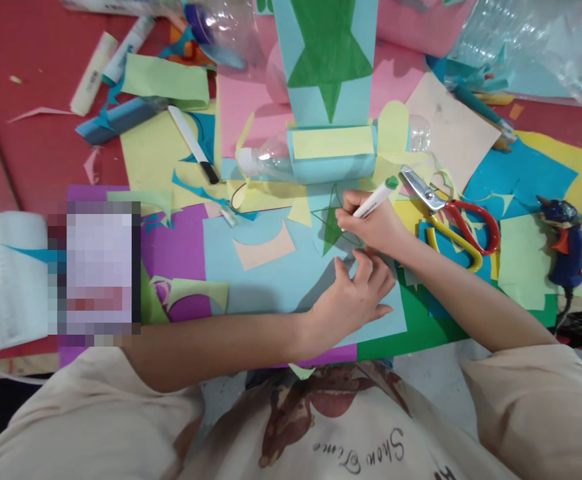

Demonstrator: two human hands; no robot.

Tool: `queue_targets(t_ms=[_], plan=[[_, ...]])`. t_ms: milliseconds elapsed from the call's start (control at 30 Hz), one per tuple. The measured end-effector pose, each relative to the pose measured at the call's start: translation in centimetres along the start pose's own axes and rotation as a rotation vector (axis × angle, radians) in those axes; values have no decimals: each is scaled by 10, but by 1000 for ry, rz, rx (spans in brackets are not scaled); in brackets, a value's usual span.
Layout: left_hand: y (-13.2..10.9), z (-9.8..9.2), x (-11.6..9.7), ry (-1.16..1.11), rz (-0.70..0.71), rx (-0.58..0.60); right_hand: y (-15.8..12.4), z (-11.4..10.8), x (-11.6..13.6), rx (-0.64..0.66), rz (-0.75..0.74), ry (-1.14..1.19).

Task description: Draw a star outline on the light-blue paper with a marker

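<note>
My right hand (371, 223) grips a white marker with a green end (377, 198). Its fingers rest over a green star (331, 230), partly coloured in, on light blue paper (261, 290). Just below, my left hand (353, 293) lies on the same paper with its fingers bent and apart, holding nothing. Beyond the hands, a plastic bottle wrapped in light blue paper (331, 167) lies on its side. Behind it is a light blue sheet bearing a larger, filled green star (329, 53). The marker's tip is hidden by my right hand.
Scissors with red and yellow handles (443, 203) lie right of my right hand. A blue glue gun (571, 247) is at the far right. A black-capped white marker (193, 143) and paper scraps (265, 245) lie to the left, near a pixelated rectangle (98, 267).
</note>
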State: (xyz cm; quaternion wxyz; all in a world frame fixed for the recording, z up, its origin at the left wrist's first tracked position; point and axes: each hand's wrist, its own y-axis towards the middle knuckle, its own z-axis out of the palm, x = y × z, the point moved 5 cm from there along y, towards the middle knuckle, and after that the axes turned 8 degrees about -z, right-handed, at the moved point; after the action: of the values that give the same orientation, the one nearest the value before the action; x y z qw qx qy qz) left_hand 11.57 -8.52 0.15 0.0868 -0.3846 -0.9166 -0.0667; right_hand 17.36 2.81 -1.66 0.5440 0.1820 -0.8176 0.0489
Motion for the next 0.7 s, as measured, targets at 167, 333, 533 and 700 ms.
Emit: queue_targets(t_ms=[167, 333, 533, 700], plan=[[1, 0, 0, 4, 5, 4, 0, -3, -2, -66, 19, 35], [1, -2, 1, 16, 8, -2, 1, -3, 1, -73, 4, -6], [0, -2, 1, 10, 15, 14, 0, -1, 2, -40, -25, -27], [0, -2, 1, 23, 14, -5, 0, -1, 0, -39, -25, -24]])
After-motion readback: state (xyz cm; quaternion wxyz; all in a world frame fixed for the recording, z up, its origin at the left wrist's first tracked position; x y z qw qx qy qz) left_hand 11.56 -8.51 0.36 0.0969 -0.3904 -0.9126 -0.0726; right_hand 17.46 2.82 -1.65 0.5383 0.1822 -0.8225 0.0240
